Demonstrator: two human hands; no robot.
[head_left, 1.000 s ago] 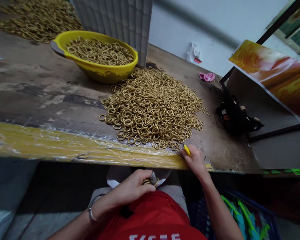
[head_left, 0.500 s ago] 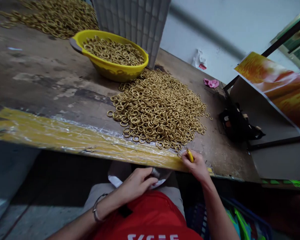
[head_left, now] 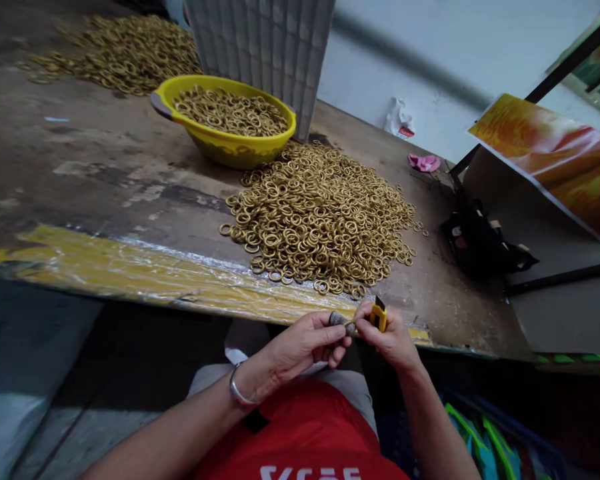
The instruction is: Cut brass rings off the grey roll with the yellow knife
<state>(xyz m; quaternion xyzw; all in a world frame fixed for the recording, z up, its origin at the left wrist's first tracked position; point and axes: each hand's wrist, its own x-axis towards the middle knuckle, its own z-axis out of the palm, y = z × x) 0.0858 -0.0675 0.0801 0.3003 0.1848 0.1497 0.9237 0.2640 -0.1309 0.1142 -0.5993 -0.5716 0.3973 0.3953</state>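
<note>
A large heap of gold-coloured rings (head_left: 320,213) lies on the worn wooden table (head_left: 95,180). My right hand (head_left: 393,340) is closed around a yellow utility knife (head_left: 379,316), its dark blade pointing up. Between my two hands, just above the taped front edge, is a single gold ring (head_left: 351,323), mostly hidden by fingertips. My left hand (head_left: 305,343) pinches it from the left, with grey coverings on two fingertips. The right thumb and forefinger meet the same ring from the other side.
Behind the heap stands a yellow basin (head_left: 230,147) full of rings, against a grey ribbed panel (head_left: 260,47). Another ring pile (head_left: 135,53) lies at the back left. A black bag (head_left: 480,243) and a pink cloth (head_left: 424,163) lie to the right.
My left hand has risen from my lap to meet my right hand at the table edge and now pinches the ring. The knife has turned more upright, showing its blade.
</note>
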